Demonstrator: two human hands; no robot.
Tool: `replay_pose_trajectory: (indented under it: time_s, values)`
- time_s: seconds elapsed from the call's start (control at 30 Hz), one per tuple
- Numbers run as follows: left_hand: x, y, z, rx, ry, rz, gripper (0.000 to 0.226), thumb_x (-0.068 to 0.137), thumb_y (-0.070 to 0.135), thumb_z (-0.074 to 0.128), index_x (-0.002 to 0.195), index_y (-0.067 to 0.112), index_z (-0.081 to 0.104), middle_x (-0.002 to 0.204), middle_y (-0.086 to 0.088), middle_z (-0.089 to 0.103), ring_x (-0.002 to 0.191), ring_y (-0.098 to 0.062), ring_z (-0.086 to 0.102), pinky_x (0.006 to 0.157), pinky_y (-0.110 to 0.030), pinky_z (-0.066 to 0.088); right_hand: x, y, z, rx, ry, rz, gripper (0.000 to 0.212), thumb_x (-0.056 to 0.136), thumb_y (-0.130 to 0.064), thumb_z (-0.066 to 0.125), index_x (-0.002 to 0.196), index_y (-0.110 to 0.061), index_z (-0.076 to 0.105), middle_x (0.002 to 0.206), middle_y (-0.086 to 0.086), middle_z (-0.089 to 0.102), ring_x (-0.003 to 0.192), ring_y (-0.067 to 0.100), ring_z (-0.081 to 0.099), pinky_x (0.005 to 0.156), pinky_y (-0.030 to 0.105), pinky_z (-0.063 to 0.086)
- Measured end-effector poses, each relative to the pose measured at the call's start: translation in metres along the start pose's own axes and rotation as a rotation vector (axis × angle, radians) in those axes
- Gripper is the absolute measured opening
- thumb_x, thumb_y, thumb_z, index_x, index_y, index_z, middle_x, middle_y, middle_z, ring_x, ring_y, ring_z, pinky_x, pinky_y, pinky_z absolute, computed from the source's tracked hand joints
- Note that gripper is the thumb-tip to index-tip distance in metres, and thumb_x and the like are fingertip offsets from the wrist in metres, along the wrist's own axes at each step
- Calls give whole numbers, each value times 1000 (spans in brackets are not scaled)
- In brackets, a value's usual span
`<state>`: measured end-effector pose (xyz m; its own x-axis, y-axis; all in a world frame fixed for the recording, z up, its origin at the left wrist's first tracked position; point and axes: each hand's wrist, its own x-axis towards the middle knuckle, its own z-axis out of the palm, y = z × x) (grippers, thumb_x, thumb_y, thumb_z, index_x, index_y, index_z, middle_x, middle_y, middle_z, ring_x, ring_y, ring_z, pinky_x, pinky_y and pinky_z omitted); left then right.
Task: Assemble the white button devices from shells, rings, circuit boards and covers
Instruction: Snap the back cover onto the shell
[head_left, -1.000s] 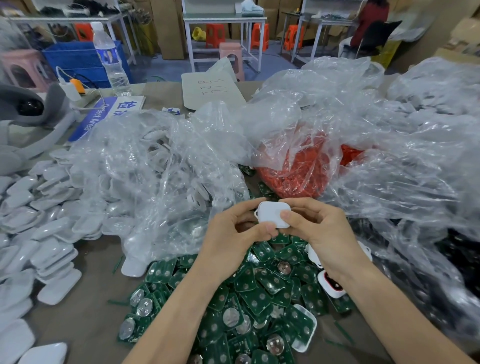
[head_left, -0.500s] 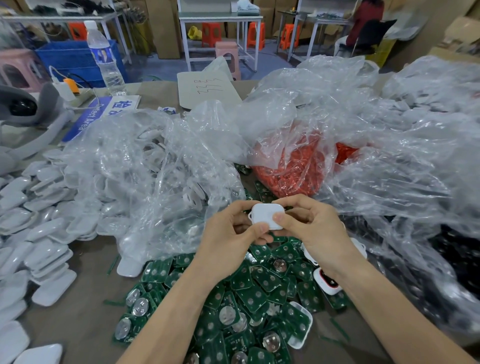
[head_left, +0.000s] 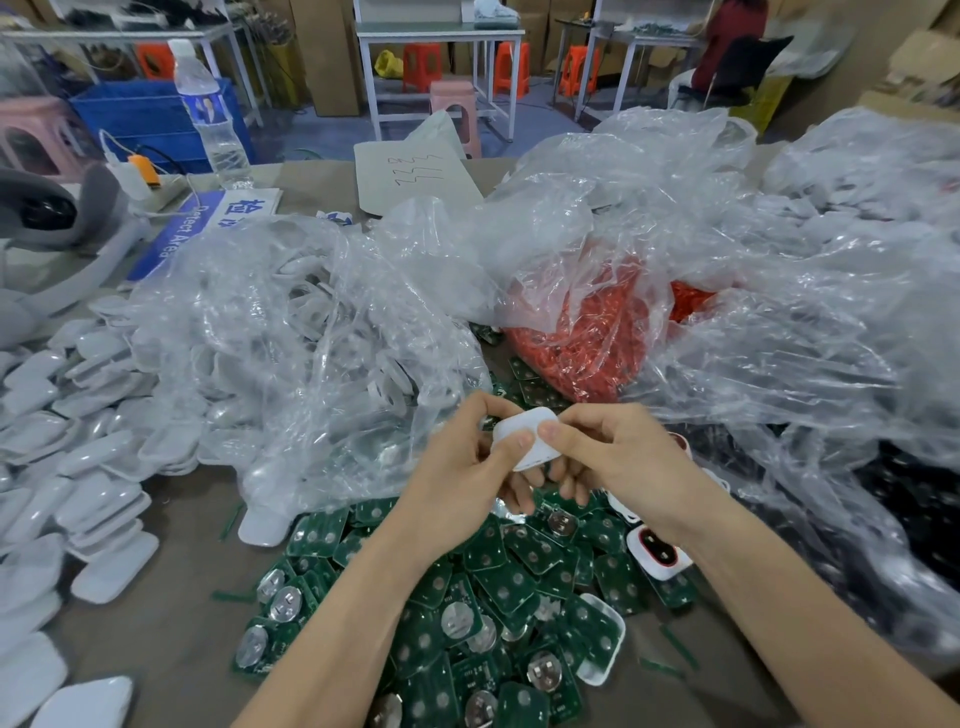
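Thumbs (head_left: 521, 441) on top, both of them, tips nearly meeting on the white button device (head_left: 527, 439). The other fingers are curled underneath, so it's pinched from both sides, left hand (head_left: 462, 483) and right hand (head_left: 618, 462) together. The device sits tilted in the grip, held in the air just above the far edge of the heap of green circuit boards (head_left: 467, 597). I cannot tell from here whether its cover is fully seated.

Out from there: both forearms reach in across the heap. At the heap's right edge lies an open white shell with a red ring (head_left: 657, 552) inside, face up. Another white shell (head_left: 602, 644) rests on the heap's near right side. Beyond the heap, a clear bag of orange rings (head_left: 587, 332), mouth crumpled. Beyond it to the left, a big clear bag of white shells (head_left: 291, 353), one white piece (head_left: 262, 525) poking out near the heap's left corner. Well left of the heap, stacks of white covers (head_left: 78, 467) spread over the table (head_left: 171, 623). Right of the heap, more crumpled clear plastic (head_left: 810, 364).
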<state>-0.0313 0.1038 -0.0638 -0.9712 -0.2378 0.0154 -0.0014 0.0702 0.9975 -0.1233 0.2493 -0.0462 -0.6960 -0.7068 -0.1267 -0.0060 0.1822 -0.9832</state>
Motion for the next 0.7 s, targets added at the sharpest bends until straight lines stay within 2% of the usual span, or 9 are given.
replay_pose_trajectory:
  time_s: [0.1,0.27,0.53,0.7]
  values:
    - [-1,-2,3,36,-8,1,5,103,18,47,102,15,43,60,-3,64,42,-18,55,42,-23,42,-1,4,5,-77,35,-45,18,96,-20,57,85,-11,68,56,0,61,45,9,53,41,17,40]
    - [0,-5,5,7,-4,15,9,101,16,49,99,15,41,57,1,60,40,-11,48,40,-19,37,-3,7,8,-107,87,-91,17,96,-20,57,85,-10,66,53,-2,60,41,5,49,39,15,36]
    - [0,0,2,-92,18,45,10,101,19,47,98,9,47,68,-9,67,48,-20,58,48,-24,47,-3,0,5,-43,57,-140,15,95,-18,57,89,-8,67,56,1,60,45,10,51,41,18,39]
    - [0,-1,0,43,54,100,16,101,22,49,91,9,45,66,-17,67,48,-23,60,50,-31,50,-4,-4,3,-140,57,-234,10,96,-20,56,97,-15,65,58,1,62,47,18,55,44,26,46]
